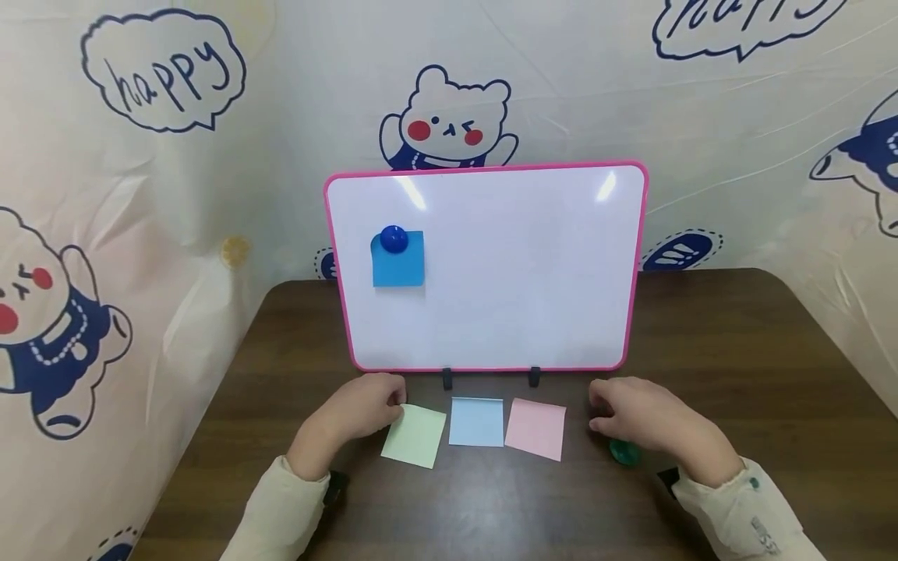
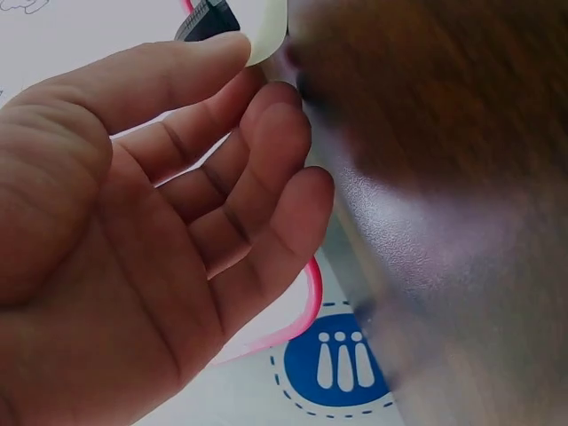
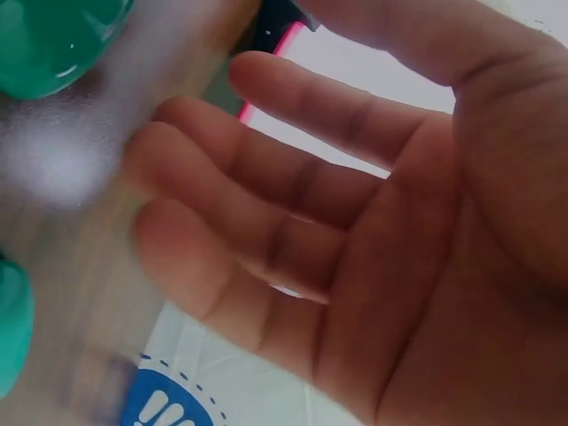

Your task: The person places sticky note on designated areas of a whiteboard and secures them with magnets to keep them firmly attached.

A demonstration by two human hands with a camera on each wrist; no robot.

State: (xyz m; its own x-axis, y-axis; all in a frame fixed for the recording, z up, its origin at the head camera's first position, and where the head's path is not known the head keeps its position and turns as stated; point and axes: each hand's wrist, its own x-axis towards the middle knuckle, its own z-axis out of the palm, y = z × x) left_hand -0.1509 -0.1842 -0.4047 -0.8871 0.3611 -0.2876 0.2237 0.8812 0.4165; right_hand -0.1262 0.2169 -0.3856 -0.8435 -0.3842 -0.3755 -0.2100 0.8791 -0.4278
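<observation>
My left hand [image 1: 368, 401] pinches the upper left corner of a pale green sticky note [image 1: 414, 438] between thumb and index finger. In the left wrist view the note [image 2: 266, 31] shows at the thumb tip. Beside it on the table lie a light blue sticky note [image 1: 476, 422] and a pink one [image 1: 536, 430]. My right hand [image 1: 641, 411] hovers low over the table at the right with loosely bent fingers and nothing in them. A round green magnet [image 1: 624, 452] sits just under it; two green pieces show in the right wrist view.
Behind the notes a whiteboard [image 1: 519, 273] with a pink frame leans upright on black stand feet [image 1: 447, 379]. On its left side a blue magnet [image 1: 394, 239] holds a blue sticky note [image 1: 398, 269]. A printed curtain [image 1: 295, 140] hangs behind the brown table [image 1: 463, 514].
</observation>
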